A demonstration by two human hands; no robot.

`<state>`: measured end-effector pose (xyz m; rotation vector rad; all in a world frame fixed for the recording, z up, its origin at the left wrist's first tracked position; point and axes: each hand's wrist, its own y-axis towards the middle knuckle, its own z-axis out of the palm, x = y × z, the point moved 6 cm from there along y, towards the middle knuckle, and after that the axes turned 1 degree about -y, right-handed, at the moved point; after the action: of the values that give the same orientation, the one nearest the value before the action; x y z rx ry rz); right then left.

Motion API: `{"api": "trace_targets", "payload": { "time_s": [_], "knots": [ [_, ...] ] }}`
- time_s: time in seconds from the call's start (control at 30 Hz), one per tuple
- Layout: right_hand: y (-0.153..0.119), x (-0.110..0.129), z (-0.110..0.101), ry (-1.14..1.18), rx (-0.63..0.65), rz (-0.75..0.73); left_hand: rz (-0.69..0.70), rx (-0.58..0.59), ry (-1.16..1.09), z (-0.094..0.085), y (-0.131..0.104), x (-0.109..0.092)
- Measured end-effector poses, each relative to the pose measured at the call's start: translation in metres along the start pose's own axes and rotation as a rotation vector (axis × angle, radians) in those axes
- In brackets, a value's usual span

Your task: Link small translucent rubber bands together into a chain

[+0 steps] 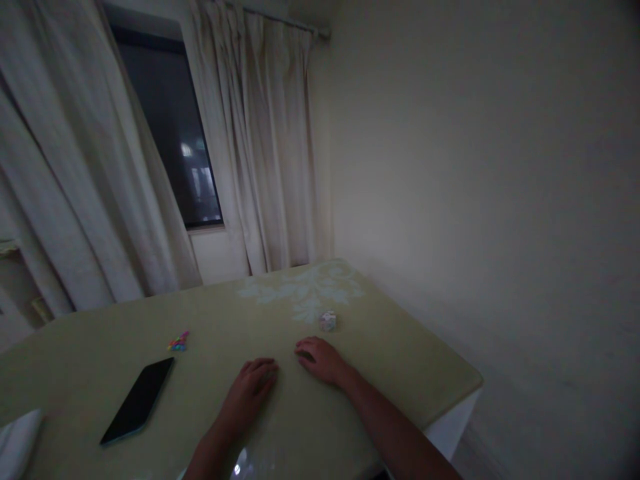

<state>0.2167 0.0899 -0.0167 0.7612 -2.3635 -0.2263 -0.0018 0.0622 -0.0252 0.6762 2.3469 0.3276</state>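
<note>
Both hands rest on a yellow-green table (210,327). My left hand (253,387) lies near the middle, its fingers curled together; whether anything is under them is hidden. To its right, my right hand (320,359) has bent fingers with a gap below the thumb side, and nothing can be seen in it. Just beyond my right hand sits a small, clear-looking box or cube (328,321), touching neither hand. A little pile of colourful small pieces (179,342) lies to the left, farther back than my left hand.
A dark phone or tablet (139,400) lies left of my left hand. A white object (19,440) is at the lower left edge. A dark object shows partly at the bottom edge. Curtains and a window stand behind; a wall borders the table's right side.
</note>
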Motion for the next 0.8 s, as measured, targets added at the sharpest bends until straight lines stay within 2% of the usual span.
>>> {"api": "trace_targets", "payload": {
  "time_s": [0.8],
  "knots": [
    [-0.0001,-0.0013,0.0002,-0.007,0.015,0.008,0.005,0.008,0.021,0.0012,0.0002,0.0003]
  ]
}}
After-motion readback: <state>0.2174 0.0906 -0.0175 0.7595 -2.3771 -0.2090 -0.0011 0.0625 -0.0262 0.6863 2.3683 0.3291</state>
